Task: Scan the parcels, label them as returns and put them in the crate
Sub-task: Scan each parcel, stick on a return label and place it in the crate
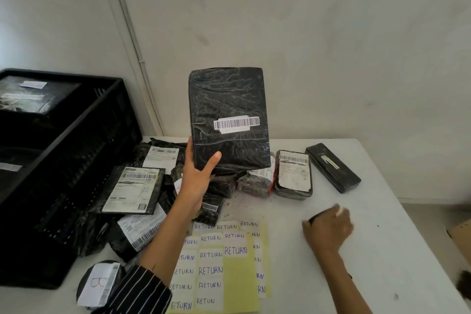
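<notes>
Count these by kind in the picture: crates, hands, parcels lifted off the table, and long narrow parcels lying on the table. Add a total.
Crates: 1, the black crate
Hands: 2, the left hand and the right hand
Parcels lifted off the table: 1, the lifted parcel
Long narrow parcels on the table: 1, the long narrow parcel
Total: 5

One black crate (76, 160), one raised parcel (229, 99), at least eight more parcels (294, 173) on the table (382, 237), several overlapping label sheets (237, 275).
</notes>
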Demonstrator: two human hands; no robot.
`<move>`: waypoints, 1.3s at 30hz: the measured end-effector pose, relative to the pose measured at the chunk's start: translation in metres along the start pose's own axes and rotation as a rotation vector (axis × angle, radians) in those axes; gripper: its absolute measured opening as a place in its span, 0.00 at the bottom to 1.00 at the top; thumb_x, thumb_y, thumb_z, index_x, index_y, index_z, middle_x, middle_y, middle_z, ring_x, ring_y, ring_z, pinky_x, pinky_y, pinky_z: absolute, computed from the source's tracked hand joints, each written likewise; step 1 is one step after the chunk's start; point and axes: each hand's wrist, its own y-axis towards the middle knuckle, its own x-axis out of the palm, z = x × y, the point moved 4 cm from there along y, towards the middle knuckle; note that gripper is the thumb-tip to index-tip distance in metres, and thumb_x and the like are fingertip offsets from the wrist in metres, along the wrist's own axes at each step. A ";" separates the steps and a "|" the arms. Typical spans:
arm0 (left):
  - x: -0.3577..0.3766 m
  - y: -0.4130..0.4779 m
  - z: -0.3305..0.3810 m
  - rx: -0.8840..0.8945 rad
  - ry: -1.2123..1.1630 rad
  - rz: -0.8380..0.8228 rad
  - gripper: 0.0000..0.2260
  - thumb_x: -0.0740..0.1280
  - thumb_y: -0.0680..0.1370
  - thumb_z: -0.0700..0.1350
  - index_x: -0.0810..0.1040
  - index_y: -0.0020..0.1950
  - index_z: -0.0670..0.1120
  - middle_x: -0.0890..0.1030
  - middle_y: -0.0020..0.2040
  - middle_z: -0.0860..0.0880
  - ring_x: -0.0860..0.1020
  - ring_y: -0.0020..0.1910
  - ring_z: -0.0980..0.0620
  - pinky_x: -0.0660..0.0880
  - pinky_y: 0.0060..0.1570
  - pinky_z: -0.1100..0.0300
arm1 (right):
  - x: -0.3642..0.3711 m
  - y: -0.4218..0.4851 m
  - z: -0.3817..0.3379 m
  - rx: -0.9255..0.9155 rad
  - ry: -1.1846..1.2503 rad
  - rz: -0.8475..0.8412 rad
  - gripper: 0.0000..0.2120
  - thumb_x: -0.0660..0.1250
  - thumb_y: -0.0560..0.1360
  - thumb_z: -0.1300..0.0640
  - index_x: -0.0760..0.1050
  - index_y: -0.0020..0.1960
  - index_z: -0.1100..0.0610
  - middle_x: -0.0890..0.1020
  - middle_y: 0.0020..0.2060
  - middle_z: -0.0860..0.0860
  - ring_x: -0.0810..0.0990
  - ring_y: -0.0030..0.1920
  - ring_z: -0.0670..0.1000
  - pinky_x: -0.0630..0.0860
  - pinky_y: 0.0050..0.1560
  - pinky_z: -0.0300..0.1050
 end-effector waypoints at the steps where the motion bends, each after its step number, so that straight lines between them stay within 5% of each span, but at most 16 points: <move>1: 0.000 0.000 0.001 -0.002 0.010 -0.004 0.48 0.75 0.59 0.63 0.56 0.74 0.64 0.63 0.75 0.54 0.65 0.71 0.49 0.69 0.66 0.44 | -0.012 0.000 -0.023 -0.108 0.168 0.049 0.38 0.74 0.70 0.56 0.58 0.71 0.69 0.65 0.68 0.65 0.64 0.68 0.62 0.62 0.68 0.54; 4: -0.002 -0.001 0.000 -0.009 0.025 -0.014 0.50 0.75 0.56 0.67 0.56 0.73 0.66 0.63 0.74 0.55 0.65 0.72 0.49 0.68 0.67 0.42 | -0.041 -0.008 -0.096 -0.272 0.786 -0.178 0.29 0.64 0.78 0.52 0.57 0.74 0.59 0.65 0.70 0.53 0.65 0.69 0.52 0.64 0.65 0.45; 7: -0.002 -0.005 0.003 0.012 0.059 -0.032 0.48 0.75 0.57 0.67 0.56 0.73 0.66 0.65 0.73 0.55 0.66 0.71 0.50 0.68 0.67 0.42 | -0.056 -0.025 -0.147 -0.354 0.999 -0.437 0.24 0.59 0.79 0.46 0.60 0.73 0.50 0.67 0.69 0.47 0.67 0.67 0.46 0.70 0.59 0.35; 10: 0.004 -0.013 0.013 0.060 0.116 -0.064 0.46 0.75 0.58 0.69 0.57 0.72 0.68 0.66 0.73 0.55 0.67 0.70 0.52 0.69 0.66 0.43 | -0.065 -0.038 -0.158 -0.457 1.050 -0.410 0.17 0.62 0.79 0.51 0.64 0.67 0.47 0.73 0.64 0.47 0.73 0.62 0.43 0.74 0.46 0.26; 14: 0.011 -0.044 0.029 0.042 0.191 -0.128 0.41 0.71 0.60 0.72 0.57 0.69 0.73 0.64 0.73 0.55 0.67 0.70 0.51 0.69 0.66 0.43 | -0.089 -0.051 -0.132 -0.425 1.109 -0.334 0.16 0.64 0.77 0.49 0.69 0.64 0.44 0.78 0.58 0.42 0.76 0.59 0.40 0.76 0.58 0.42; 17: 0.019 -0.079 0.039 -0.001 0.190 -0.264 0.33 0.69 0.67 0.69 0.58 0.69 0.74 0.67 0.71 0.55 0.72 0.67 0.53 0.72 0.64 0.47 | -0.108 -0.068 -0.101 -0.354 1.142 -0.259 0.10 0.64 0.77 0.49 0.71 0.57 0.41 0.80 0.53 0.40 0.78 0.53 0.37 0.75 0.49 0.31; 19: 0.025 -0.102 0.041 -0.072 0.148 -0.363 0.32 0.66 0.70 0.63 0.57 0.71 0.71 0.69 0.70 0.56 0.75 0.63 0.56 0.74 0.63 0.52 | -0.110 -0.080 -0.077 -0.265 1.153 -0.244 0.08 0.63 0.77 0.49 0.72 0.56 0.43 0.81 0.51 0.43 0.80 0.51 0.40 0.75 0.45 0.34; 27: 0.033 -0.145 -0.003 -0.311 0.278 -0.432 0.35 0.65 0.74 0.59 0.47 0.74 0.68 0.58 0.75 0.53 0.76 0.62 0.52 0.73 0.63 0.55 | -0.076 -0.117 -0.005 -0.067 1.105 -0.257 0.11 0.60 0.79 0.50 0.74 0.59 0.50 0.81 0.54 0.46 0.79 0.54 0.43 0.75 0.49 0.34; 32: 0.041 -0.169 -0.022 -0.390 0.259 -0.467 0.35 0.64 0.75 0.59 0.44 0.73 0.69 0.60 0.73 0.52 0.79 0.58 0.52 0.73 0.64 0.54 | -0.080 -0.123 0.023 -0.040 1.080 -0.175 0.11 0.60 0.79 0.53 0.75 0.58 0.55 0.82 0.50 0.47 0.80 0.48 0.40 0.75 0.43 0.28; 37: 0.046 -0.176 -0.054 -0.468 0.222 -0.491 0.34 0.63 0.76 0.57 0.44 0.75 0.66 0.57 0.77 0.52 0.75 0.65 0.50 0.74 0.59 0.64 | -0.066 -0.121 0.046 -0.016 1.020 -0.198 0.11 0.60 0.79 0.52 0.75 0.57 0.55 0.82 0.49 0.47 0.80 0.50 0.43 0.75 0.45 0.32; 39: 0.050 -0.174 -0.067 -0.467 0.226 -0.487 0.33 0.62 0.77 0.57 0.44 0.75 0.66 0.57 0.77 0.52 0.73 0.66 0.50 0.73 0.62 0.61 | -0.056 -0.118 0.053 -0.003 0.987 -0.213 0.13 0.60 0.79 0.50 0.74 0.60 0.55 0.81 0.52 0.49 0.79 0.53 0.46 0.75 0.48 0.35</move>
